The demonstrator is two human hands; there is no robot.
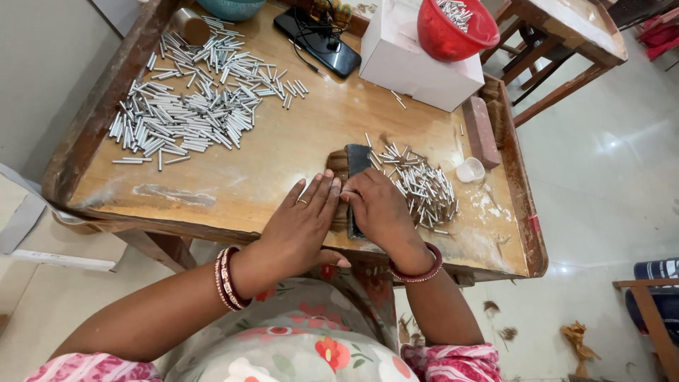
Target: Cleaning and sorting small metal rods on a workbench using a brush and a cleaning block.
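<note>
Left hand (pixel 305 216) and right hand (pixel 378 211) are pressing flat, fingers extended, holding down a brown fibre bundle (pixel 338 164) against a dark flat comb-like tool (pixel 357 161) on the worn wooden table (pixel 283 152).

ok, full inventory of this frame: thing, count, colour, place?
wooden table: one, brown, centre
large tube pile: many, silver, table's far left
small tube pile: many, silver, beside right hand
fibre bundle: one, brown, under both hands
dark comb-like tool: one, on the bundle
white box: one, far right
red bowl: one, holding tubes, on the box
phone: one, black, far edge
white cap: one, right
left hand: on bundle
right hand: on tool
</note>
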